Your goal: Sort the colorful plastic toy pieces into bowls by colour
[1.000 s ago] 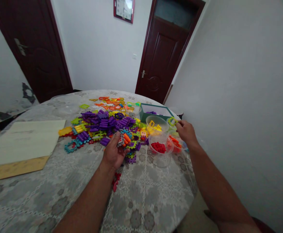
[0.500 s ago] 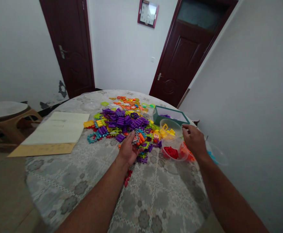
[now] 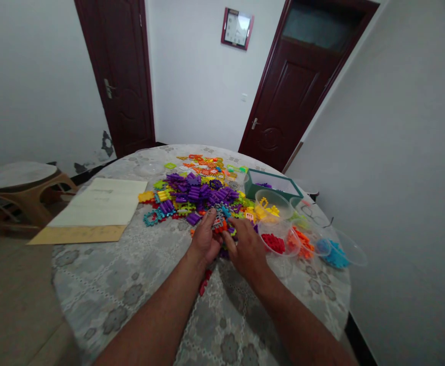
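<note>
My left hand (image 3: 206,239) is closed on a small cluster of plastic building pieces (image 3: 218,220), grey, orange and blue, at the near edge of the heap. From the right, my right hand (image 3: 247,249) meets the cluster, thumb and fingertips gripping its orange side. My palms and fingers partly hide these pieces. Just beyond lies a large heap of interlocking building pieces (image 3: 195,192), mostly purple, with yellow, green and blue ones around it. A few red pieces (image 3: 204,282) lie on the tablecloth below my left wrist.
Clear bowls right of my hands hold red pieces (image 3: 273,243), orange pieces (image 3: 302,244), yellow pieces (image 3: 268,209) and blue pieces (image 3: 335,254). Behind them stands a green-rimmed box (image 3: 274,188). Paper sheets (image 3: 100,203) lie left on the round table (image 3: 150,284). A stool (image 3: 20,178) stands further left.
My right hand has come from above the bowls on the right, leftward and down, to the cluster in my left hand. The left hand still holds it. The view has shifted slightly.
</note>
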A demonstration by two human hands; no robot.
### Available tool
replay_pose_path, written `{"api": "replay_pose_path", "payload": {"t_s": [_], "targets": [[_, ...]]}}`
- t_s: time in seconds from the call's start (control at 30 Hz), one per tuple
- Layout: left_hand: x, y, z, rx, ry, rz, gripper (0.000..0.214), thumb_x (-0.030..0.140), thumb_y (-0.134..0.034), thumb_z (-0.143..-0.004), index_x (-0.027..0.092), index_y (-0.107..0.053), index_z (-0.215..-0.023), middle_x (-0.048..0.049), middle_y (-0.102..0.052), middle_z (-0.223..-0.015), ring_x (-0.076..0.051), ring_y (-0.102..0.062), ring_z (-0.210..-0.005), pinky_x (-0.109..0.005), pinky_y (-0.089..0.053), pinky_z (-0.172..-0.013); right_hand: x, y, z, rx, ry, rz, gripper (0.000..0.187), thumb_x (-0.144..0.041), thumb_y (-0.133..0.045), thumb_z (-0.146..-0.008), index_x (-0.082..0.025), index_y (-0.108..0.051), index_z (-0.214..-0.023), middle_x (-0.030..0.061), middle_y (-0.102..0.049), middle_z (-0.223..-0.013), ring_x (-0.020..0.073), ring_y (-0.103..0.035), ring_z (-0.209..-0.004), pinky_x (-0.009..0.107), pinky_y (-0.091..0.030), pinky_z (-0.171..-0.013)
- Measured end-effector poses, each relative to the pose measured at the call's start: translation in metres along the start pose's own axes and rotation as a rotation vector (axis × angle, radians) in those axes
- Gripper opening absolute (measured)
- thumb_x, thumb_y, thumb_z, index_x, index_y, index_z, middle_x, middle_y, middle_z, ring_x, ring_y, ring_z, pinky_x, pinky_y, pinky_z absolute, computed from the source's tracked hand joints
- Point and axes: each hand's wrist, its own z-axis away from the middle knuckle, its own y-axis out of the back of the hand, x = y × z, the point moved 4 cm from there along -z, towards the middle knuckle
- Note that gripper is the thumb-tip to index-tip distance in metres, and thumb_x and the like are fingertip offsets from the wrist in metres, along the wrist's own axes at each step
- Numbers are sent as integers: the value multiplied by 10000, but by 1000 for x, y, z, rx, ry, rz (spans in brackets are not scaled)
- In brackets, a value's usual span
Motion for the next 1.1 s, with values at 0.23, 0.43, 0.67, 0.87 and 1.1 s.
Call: {"api": "replay_pose_path", "payload": {"t_s": [0.23, 0.43, 0.67, 0.87, 1.1], "targets": [[-1, -2, 3, -34, -33, -36, 349, 290, -899, -803, 207, -657, -1041, 44, -676, -809, -112, -663, -672, -224, -550, -675, -11, -2, -4, -38, 116, 6, 318, -232, -539, -1065, -237, -674, -1352, 116, -681, -1170, 237, -694, -1015, 360, -589, -912], [-1, -6, 6, -20, 158, 46, 300, 434, -691, -987, 155, -662, -880, -36, -712, -754, -144, -669, -609, -244, -538, -583, -5, -3, -3, -3, 143, -71, 249, -241, -496, -1086, -227, -722, -1193, 104, -689, -1139, 215, -689, -996, 329, -578, -899], [3, -14, 13, -66, 237, 27, 383, 451, -547, -1061, 141, -684, -884, -38, -695, -654, -134, -604, -465, -225, -461, -425, 3, 3, -1, 11, 65, -263, 223, -255, -503, -1058, -238, -673, -1200, 90, -720, -1116, 229, -692, -1042, 373, -566, -944], [-1, -10, 10, -75, 119, -59, 185, 343, -717, -966, 162, -682, -979, -68, -771, -857, -181, -727, -657, -256, -559, -526, 18, -4, 1, 48, -278, -566, 257, -414, -511, -1045, -253, -609, -1220, 66, -753, -1074, 221, -728, -884, 350, -600, -754], [-1, -1, 5, 6, 28, -142, 299, 402, -805, -900, 184, -634, -1015, -32, -721, -784, -184, -709, -600, -244, -507, -458, 37, 19, -17, 45, -534, -820, 336, -532, -605, -970, -224, -594, -1104, -14, -700, -797, 145, -588, -539, 252, -462, -478]]}}
